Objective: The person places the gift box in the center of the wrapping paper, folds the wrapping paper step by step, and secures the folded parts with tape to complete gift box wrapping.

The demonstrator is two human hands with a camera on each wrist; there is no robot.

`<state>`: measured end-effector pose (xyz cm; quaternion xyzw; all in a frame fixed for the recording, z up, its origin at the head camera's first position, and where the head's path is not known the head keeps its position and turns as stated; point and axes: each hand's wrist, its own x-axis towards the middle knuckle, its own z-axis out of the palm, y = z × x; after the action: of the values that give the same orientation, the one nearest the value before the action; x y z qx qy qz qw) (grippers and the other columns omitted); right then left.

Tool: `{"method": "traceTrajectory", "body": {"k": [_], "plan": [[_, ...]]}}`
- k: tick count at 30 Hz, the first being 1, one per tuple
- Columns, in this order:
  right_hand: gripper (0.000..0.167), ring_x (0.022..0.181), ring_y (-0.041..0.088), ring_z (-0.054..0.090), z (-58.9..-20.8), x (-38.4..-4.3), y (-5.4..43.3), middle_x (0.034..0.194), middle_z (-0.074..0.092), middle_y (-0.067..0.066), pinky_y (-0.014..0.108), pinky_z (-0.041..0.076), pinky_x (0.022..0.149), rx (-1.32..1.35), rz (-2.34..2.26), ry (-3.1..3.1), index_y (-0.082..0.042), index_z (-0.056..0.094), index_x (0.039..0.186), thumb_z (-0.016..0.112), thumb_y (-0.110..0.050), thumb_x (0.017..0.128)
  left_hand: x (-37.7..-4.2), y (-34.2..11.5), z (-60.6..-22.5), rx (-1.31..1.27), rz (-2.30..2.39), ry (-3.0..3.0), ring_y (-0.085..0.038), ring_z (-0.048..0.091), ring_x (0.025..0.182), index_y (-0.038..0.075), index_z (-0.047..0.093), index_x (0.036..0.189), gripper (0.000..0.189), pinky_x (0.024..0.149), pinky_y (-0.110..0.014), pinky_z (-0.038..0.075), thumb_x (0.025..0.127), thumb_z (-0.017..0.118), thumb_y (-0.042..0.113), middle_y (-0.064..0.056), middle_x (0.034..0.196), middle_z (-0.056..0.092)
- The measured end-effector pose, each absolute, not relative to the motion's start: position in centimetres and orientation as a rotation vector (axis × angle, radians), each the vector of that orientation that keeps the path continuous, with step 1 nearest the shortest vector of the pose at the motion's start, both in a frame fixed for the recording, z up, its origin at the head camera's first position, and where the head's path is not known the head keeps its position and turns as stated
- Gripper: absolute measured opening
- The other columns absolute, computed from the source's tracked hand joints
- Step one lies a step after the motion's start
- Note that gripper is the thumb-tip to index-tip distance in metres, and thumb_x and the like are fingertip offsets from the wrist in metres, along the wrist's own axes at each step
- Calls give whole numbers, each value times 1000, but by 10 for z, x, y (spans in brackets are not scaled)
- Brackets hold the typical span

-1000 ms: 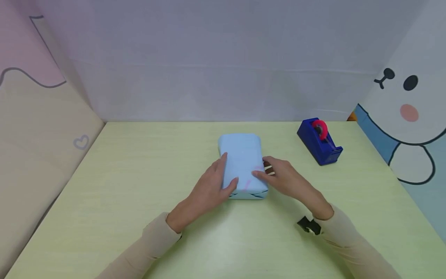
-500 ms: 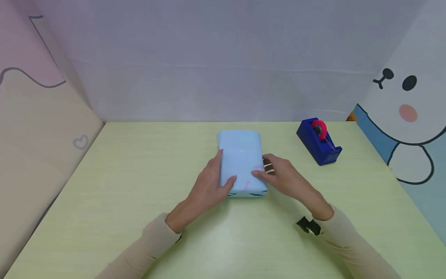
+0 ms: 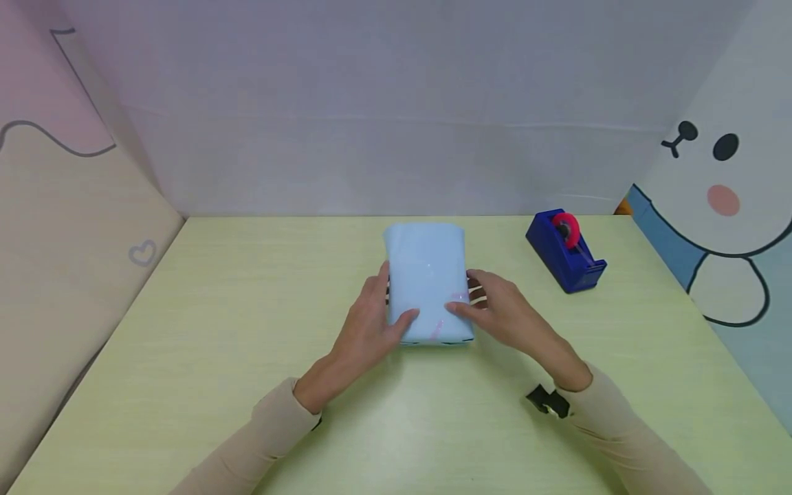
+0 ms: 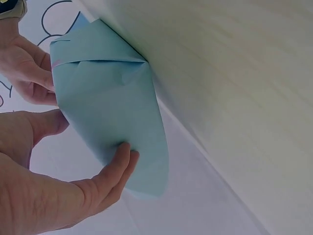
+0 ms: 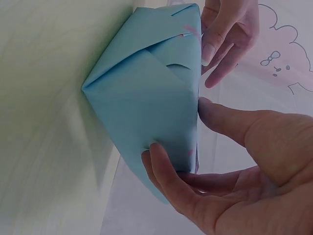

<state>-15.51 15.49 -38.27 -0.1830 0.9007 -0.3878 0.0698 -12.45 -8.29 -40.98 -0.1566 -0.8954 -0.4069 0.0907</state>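
A box-shaped package (image 3: 428, 275) wrapped in light blue paper is held at the middle of the table, its far end tilted up. Folded paper flaps show on the package's near end (image 4: 107, 98) in the left wrist view. My left hand (image 3: 365, 326) grips the left side, thumb on top and fingers against the side. On the other side my right hand (image 3: 501, 309) holds the package likewise, its thumb over the top edge. Small pink marks show near the right thumb. In the right wrist view, the near lower corner of the package (image 5: 151, 98) appears to touch the table.
A dark blue tape dispenser (image 3: 566, 254) with a red-cored tape roll stands at the back right of the pale table (image 3: 247, 309). A plain backdrop (image 3: 396, 165) rises behind, with cartoon-printed panels (image 3: 755, 227) at both sides.
The far end of the package has risen, and its near end face has nearly gone from the head view. My left hand has shifted slightly left; the dispenser has stayed put.
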Motion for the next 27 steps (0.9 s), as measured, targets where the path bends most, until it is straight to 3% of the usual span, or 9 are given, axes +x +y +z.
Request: {"method": "traceTrajectory", "body": {"k": [16, 27], "plan": [[66, 109, 38, 65, -381, -153, 157, 123, 58, 25, 52, 56, 92, -575, -1207, 2725, 13, 43, 143, 77, -17, 94, -127, -82, -410, -440, -1354, -2531, -39, 62, 115, -13, 37, 150, 72, 93, -46, 57, 92, 76, 4, -28, 126, 47], [78, 107, 37, 64, -379, -153, 156, 122, 57, 23, 53, 56, 93, -493, -1268, 2720, 7, 37, 145, 83, -20, 89, -129, -81, -408, -412, -1327, -2455, -37, 63, 108, -8, 42, 144, 63, 89, -43, 58, 91, 76, 2, -26, 124, 47]]}}
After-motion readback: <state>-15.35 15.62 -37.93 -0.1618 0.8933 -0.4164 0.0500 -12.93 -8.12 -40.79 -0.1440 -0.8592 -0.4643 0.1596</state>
